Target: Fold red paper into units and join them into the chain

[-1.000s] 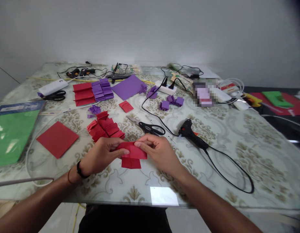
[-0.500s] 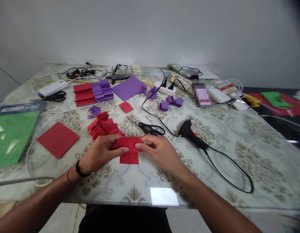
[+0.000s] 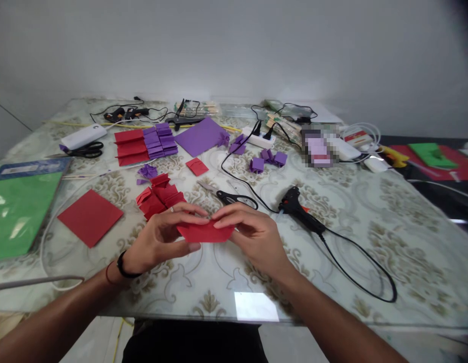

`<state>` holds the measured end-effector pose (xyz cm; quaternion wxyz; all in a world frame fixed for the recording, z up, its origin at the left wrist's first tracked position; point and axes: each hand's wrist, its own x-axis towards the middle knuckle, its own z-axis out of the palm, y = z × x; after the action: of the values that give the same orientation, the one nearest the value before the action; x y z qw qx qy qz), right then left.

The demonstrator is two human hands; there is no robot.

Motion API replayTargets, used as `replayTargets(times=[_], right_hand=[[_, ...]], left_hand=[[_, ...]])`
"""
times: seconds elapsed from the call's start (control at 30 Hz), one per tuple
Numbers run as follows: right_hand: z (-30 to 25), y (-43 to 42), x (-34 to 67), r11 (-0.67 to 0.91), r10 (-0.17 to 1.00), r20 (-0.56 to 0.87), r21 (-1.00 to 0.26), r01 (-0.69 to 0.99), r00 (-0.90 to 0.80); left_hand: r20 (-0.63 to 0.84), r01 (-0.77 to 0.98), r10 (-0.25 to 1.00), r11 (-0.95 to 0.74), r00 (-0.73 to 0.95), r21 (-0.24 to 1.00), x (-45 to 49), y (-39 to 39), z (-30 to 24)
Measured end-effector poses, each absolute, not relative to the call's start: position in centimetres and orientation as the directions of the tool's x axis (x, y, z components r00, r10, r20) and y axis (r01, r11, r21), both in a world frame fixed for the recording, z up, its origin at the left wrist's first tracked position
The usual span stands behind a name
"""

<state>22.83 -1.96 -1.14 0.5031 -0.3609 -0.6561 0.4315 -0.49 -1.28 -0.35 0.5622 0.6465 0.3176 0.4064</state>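
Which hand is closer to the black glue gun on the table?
The right hand. It sits just left of the glue gun, pinching the red paper. The left hand holds the paper's other end, farther away.

left hand (image 3: 162, 238) partly hides the red paper (image 3: 206, 233); one patch (image 3: 319, 145) is pixelated.

Black scissors (image 3: 237, 200) lie on the glass bench (image 3: 370, 237) just behind the red folded paper (image 3: 206, 232); a black glue gun (image 3: 300, 212) lies right.

Red folded paper (image 3: 206, 233) (level, pinched both ends).
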Motion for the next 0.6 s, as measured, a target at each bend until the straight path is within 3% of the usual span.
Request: replayTargets(times=[0.17,0.33,0.4,0.5,0.6], right_hand=[[-0.8,-1.8,23.0,0.3,0.927,0.276,-0.952,0.06,-0.254],[-1.0,-1.9,22.7,0.025,0.962,0.056,-0.993,-0.117,-0.267],[-1.3,-1.9,22.4,-0.056,0.953,-0.022,-0.993,-0.104,-0.301],[-1.7,-2.1,22.0,-0.139,0.941,-0.138,-0.99,0.022,-0.31],[-2.0,-2.3,21.7,-0.13,0.956,-0.148,-0.987,0.09,-0.254]], left_hand=[[0.163,0.052,0.895,-0.202,0.415,0.978,-0.3,-1.3,-0.4],[0.221,0.184,0.926,-0.285,0.305,0.94,0.0,-1.2,-0.9],[0.237,0.226,0.931,-0.303,0.279,0.926,0.1,-1.3,-1.0],[0.187,0.165,0.952,-0.231,0.242,0.959,0.2,-1.5,-1.1],[0.029,0.078,0.975,-0.048,0.222,0.996,0.3,-1.5,-1.1]])
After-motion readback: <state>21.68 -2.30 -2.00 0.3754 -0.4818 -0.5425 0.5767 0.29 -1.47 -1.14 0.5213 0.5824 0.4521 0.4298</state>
